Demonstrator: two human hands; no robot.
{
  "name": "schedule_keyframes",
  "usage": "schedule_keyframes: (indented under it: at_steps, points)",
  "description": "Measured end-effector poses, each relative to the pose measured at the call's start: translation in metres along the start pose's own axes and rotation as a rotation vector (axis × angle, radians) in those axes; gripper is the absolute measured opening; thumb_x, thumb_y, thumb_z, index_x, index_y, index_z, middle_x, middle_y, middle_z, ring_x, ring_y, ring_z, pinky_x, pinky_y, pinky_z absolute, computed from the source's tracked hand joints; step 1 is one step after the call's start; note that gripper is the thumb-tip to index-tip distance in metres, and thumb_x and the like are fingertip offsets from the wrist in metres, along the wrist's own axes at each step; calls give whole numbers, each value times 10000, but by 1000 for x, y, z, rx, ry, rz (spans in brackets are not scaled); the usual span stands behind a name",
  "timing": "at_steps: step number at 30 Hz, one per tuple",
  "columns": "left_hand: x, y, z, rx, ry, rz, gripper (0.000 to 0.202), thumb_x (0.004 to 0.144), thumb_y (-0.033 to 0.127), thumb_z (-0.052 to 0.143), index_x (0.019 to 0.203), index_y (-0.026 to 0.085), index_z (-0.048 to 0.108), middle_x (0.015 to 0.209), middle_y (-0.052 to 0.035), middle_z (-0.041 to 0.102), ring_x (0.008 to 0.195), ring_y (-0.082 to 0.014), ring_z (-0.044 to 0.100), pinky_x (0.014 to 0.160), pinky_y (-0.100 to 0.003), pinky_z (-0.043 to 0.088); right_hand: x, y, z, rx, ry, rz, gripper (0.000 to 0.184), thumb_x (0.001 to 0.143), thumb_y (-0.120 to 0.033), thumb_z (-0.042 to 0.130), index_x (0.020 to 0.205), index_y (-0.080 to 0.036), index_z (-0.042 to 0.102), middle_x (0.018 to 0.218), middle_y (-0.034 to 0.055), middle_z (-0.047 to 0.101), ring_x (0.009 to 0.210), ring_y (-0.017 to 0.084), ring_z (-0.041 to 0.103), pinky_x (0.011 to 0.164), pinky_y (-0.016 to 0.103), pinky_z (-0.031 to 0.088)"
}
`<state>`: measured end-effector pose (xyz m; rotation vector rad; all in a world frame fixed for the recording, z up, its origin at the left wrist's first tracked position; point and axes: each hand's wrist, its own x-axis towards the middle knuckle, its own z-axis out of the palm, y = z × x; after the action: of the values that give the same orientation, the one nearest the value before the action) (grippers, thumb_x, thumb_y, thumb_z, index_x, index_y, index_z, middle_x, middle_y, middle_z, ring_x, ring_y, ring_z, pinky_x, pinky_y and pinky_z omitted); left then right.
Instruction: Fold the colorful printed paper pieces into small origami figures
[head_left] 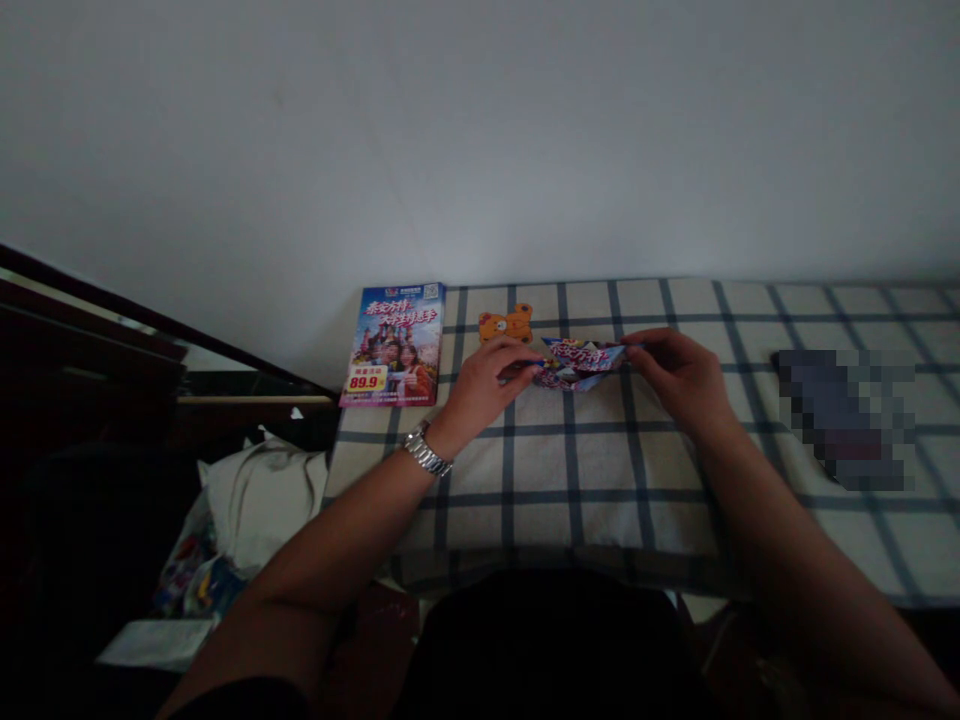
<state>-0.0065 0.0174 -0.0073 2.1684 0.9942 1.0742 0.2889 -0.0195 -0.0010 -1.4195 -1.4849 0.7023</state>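
Observation:
A folded paper boat [581, 362], made from a colourful printed flyer, is held between my two hands just above the checked cloth. My left hand [493, 385], with a metal watch [428, 449] at the wrist, pinches its left tip between thumb and fingers. At the opposite tip, my right hand [679, 378] has its thumb and forefinger closed on the paper. Behind my left hand an orange bear picture [505, 324] shows on the cloth, its lower part hidden by the hand.
Printed flyers [394, 345] lie flat at the back left of the checked cloth [607, 500]. A dark, pixel-blurred object [832, 415] rests on the right. A pale wall [525, 140] rises behind. Below the left edge sits a white bag [262, 495], near dark wooden boards [82, 360].

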Motion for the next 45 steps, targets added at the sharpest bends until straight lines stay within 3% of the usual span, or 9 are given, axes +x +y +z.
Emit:
schedule_keyframes:
  at_steps: [10, 33, 45]
  points:
    - [1, 0, 0, -32, -6, 11, 149, 985, 164, 713, 1114, 234, 738, 1110, -45, 718, 1048, -166, 703, 925, -356, 648, -1, 0, 1, -25, -17, -14, 235, 933, -452, 752, 1094, -283, 781, 1048, 44, 825, 933, 255, 785, 866, 416, 656]
    - [-2, -3, 4, -76, 50, -56, 120, 968, 215, 751, 1083, 209, 721, 1097, -47, 725, 1007, -145, 722, 813, -247, 663, -3, -8, 1, -112, -130, -79, 224, 958, -419, 699, 1111, -272, 772, 1074, 50, 822, 941, 252, 782, 859, 410, 651]
    - [-1, -7, 6, -81, 65, -31, 133, 950, 200, 773, 1071, 202, 717, 1082, -44, 735, 984, -137, 724, 866, -272, 659, 0, -2, 0, -95, -154, -53, 231, 957, -437, 698, 1100, -271, 770, 1047, 46, 816, 899, 247, 768, 818, 403, 639]
